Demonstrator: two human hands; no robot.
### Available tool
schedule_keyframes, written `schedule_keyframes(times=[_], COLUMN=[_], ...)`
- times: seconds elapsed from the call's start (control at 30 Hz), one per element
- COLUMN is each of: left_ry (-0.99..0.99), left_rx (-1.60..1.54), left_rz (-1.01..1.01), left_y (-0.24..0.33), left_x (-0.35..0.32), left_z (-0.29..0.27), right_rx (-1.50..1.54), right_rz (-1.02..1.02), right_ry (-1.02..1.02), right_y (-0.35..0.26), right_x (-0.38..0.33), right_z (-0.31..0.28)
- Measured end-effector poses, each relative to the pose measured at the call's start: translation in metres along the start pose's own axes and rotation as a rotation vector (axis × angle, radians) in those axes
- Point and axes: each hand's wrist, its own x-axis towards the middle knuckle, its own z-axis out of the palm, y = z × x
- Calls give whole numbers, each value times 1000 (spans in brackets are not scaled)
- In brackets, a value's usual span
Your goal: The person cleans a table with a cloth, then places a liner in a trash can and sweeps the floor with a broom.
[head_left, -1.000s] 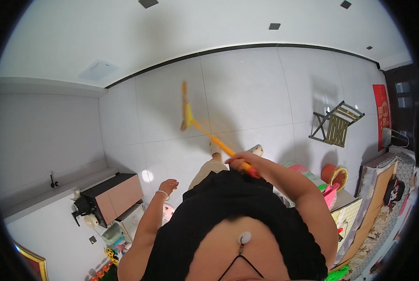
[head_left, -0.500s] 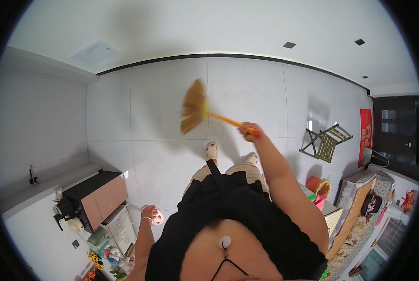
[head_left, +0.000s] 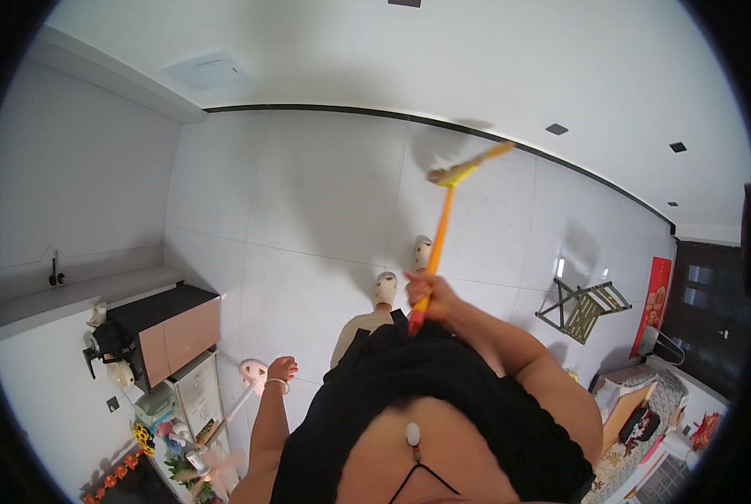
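My right hand [head_left: 433, 296] is closed round the orange handle of a broom [head_left: 444, 223], in front of my waist. The handle's red end sticks out below my fist. At the far end, the broom's tan bristles spread from a yellow collar near the far wall, tilted and slightly blurred. My left hand [head_left: 283, 370] hangs at my side with its fingers curled and nothing seen in it. Just left of it is the round pink base of what looks like a standing fan [head_left: 253, 371], with a pale pole.
A folding stool [head_left: 584, 309] stands on the tiled floor at the right, near a dark door [head_left: 703, 311]. Wall and dark skirting run along the far side. At the left are a black-topped cabinet [head_left: 178, 340] and a ledge [head_left: 81, 294]. A cushioned seat [head_left: 644, 445] stands lower right.
The broom has swung from left to right, its bristles now near the far wall. My right hand has drawn in toward my waist. My feet have shifted, and the view has turned.
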Motion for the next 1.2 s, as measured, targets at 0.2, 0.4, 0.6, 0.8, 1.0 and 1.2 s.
schedule_keyframes(times=[0.2, 0.4, 0.6, 0.8, 1.0, 1.2], left_ry=[29, -15, 43, -62, 28, 61], left_rx=[40, 243, 349, 735, 250, 374], left_rz=[-79, 6, -18, 432, 69, 233], left_y=[-23, -26, 51, -7, 140, 232], left_x=[-23, -68, -118, -64, -54, -66], left_z=[24, 44, 122, 112, 125, 163], right_rx=[-80, -246, -229, 126, 392, 464], right_rz=[436, 461, 316, -26, -390, -687], right_ry=[-62, -23, -104, -394, -268, -239], right_y=[-6, -89, -216, -379, -413, -461], right_x=[66, 222, 282, 127, -132, -228], right_z=[93, 158, 121, -6, -93, -153])
